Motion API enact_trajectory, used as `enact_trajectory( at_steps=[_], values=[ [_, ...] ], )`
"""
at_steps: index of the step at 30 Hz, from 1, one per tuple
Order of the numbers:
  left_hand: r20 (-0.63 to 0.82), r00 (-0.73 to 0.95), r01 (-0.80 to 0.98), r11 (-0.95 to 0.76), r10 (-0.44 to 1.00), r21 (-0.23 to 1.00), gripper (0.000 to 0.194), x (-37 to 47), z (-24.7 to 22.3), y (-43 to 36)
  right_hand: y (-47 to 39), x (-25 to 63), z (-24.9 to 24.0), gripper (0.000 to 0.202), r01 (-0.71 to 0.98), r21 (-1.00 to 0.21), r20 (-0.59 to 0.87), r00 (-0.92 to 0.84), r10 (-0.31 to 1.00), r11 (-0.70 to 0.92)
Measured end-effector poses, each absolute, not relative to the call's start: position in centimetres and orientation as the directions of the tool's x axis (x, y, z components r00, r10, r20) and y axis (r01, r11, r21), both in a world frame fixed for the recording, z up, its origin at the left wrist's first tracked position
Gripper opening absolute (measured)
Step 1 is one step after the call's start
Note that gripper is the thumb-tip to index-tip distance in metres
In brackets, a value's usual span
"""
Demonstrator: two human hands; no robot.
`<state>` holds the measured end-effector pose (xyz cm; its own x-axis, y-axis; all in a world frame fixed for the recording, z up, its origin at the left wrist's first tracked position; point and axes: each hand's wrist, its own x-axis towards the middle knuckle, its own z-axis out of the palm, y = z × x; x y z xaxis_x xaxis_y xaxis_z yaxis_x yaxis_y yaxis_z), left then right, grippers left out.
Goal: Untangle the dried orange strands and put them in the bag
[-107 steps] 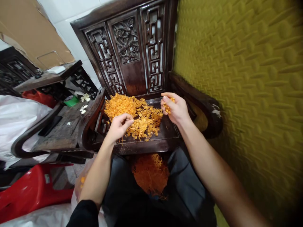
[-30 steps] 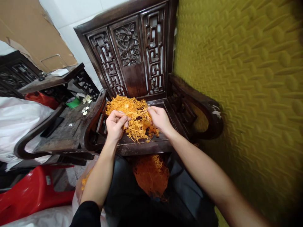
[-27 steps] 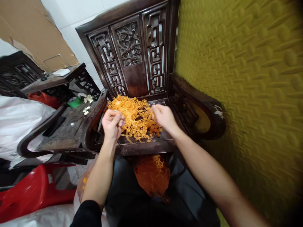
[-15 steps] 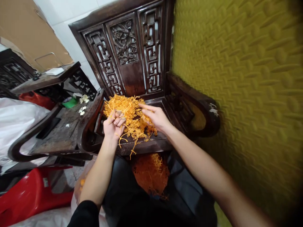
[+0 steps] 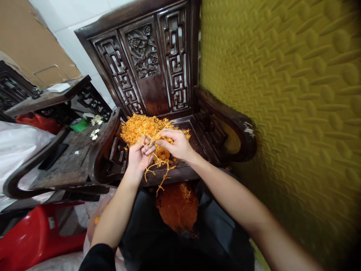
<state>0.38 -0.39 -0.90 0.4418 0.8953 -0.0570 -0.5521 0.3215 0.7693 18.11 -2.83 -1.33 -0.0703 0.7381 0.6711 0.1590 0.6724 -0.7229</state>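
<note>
A heap of orange branching strands (image 5: 141, 126) lies on the seat of a dark carved wooden chair (image 5: 201, 141). Over the front of the heap, my left hand (image 5: 140, 154) is closed on several orange strands (image 5: 164, 177), whose ends hang past the seat's front edge. Close to its right, my right hand (image 5: 176, 145) pinches the strands between thumb and fingers. Both hands are nearly touching, and their fingertips partly hide the strands between them.
A reddish-orange bag (image 5: 177, 209) with strands sits below the seat. Left are another wooden chair (image 5: 63, 165), green tape (image 5: 79, 124), a red plastic stool (image 5: 31, 233) and white sacks (image 5: 19, 150). A textured yellow-green surface (image 5: 282, 94) rises at the right.
My right hand has moved left to my left hand and closed on the strands. My left hand has shifted slightly right, still gripping its strands. The view has shifted a little.
</note>
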Motion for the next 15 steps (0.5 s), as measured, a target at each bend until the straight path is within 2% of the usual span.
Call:
enact_trajectory(
  at_steps=[3,6,9,11,13,14,15],
  values=[
    [-0.033,0.424,-0.644,0.327,0.905,0.691,0.023,0.2,0.0,-0.9,-2.6,18.9,-1.8,0.021,0.234,-0.687,0.700,-0.040,0.713,0.688],
    [0.060,0.325,-0.768,0.227,0.944,0.599,0.022,0.3,1.2,-1.7,-1.9,19.9,-2.6,0.021,0.422,-0.665,0.673,-0.020,0.739,0.616],
    [0.080,0.306,-0.765,0.195,0.948,0.614,0.024,0.5,1.8,-2.2,-0.7,20.6,-3.5,0.021,0.599,-0.623,0.618,-0.019,0.786,0.504],
    [0.088,0.327,-0.744,0.198,0.941,0.638,0.025,0.2,2.1,-2.4,0.3,21.3,-4.0,0.017,0.651,-0.623,0.594,0.033,0.804,0.434],
    [0.134,0.311,-0.750,0.156,0.941,0.642,0.024,-0.5,2.2,-2.8,1.1,22.7,-4.3,0.012,0.562,-0.769,0.492,0.219,0.842,0.304],
    [0.172,0.280,-0.757,0.108,0.945,0.644,0.022,-0.9,2.1,-3.1,1.5,23.6,-4.5,0.011,0.438,-0.872,0.386,0.341,0.857,0.218],
    [0.209,0.247,-0.750,0.050,0.946,0.659,0.021,-1.4,1.9,-3.6,1.6,24.7,-4.6,0.012,0.235,-0.963,0.229,0.439,0.869,0.135]
  ],
)
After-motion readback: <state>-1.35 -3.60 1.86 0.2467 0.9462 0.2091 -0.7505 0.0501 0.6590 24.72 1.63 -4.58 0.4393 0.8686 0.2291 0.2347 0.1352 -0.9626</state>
